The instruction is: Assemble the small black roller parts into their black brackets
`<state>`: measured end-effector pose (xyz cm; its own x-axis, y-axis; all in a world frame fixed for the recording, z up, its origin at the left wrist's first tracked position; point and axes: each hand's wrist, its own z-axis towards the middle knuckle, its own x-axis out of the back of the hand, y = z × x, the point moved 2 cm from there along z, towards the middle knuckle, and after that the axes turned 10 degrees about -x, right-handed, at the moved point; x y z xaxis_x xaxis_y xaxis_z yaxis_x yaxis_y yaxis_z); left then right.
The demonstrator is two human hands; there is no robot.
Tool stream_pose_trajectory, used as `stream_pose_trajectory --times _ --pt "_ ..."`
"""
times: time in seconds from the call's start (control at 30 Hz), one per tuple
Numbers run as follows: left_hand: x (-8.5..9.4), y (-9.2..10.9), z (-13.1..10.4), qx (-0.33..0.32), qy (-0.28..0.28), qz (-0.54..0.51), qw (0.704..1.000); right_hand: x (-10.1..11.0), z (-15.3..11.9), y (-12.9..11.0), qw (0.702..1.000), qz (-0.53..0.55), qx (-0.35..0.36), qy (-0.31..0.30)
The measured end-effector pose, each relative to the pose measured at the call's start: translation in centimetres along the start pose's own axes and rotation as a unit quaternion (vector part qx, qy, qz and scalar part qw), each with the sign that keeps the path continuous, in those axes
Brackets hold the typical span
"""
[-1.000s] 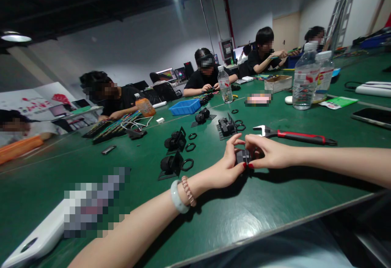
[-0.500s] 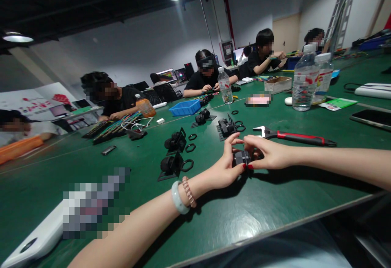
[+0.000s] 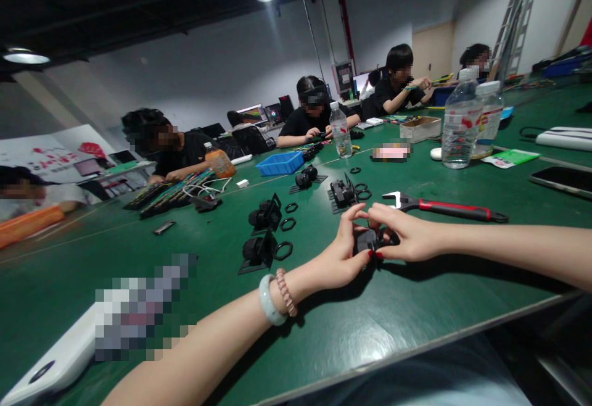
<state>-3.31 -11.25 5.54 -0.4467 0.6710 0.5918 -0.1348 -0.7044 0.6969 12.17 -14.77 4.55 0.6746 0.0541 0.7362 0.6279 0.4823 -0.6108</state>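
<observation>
Both bare hands meet over a green table (image 3: 416,307), a small black fitting (image 3: 367,241) grasped between them; clock directions are taken from this fitting as seen in the head view. The left hand (image 3: 341,256), at 8 o'clock, grips the fitting between bent fingers and thumb. The right hand (image 3: 411,233), at 3 o'clock, pinches its opposite side, the two thumb tips close together at its near edge. The fingers partly hide the fitting. An adjustable wrench (image 3: 451,208) with a red and black handle lies at 2 o'clock, near the right hand. Black assemblies on flat bases stand at 9 o'clock (image 3: 256,252), between 9 and 10 (image 3: 265,215), at 10 (image 3: 306,178) and at 11 (image 3: 343,192). Black rings (image 3: 283,250) lie beside several of them. A blue tray (image 3: 280,163) sits farther off, between 10 and 11 o'clock; a large clear bottle (image 3: 461,128) stands upright at 1 o'clock.
</observation>
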Motion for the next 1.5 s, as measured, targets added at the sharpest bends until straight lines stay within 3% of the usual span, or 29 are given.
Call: stream_pose_trajectory --times 0.83,1.17,1.5 --pt "0.3 -0.1 0.5 0.044 -0.037 0.044 0.997 1.1 0.9 0.0 0.998 0.016 -0.032 -0.043" --pt "0.3 -0.7 0.1 0.043 -0.014 -0.023 0.999 0.4 0.3 0.5 1.000 -0.006 0.002 -0.008" --pt "0.2 -1.6 -0.2 0.078 0.057 0.053 0.994 0.8 0.1 0.7 0.996 -0.075 0.033 -0.021"
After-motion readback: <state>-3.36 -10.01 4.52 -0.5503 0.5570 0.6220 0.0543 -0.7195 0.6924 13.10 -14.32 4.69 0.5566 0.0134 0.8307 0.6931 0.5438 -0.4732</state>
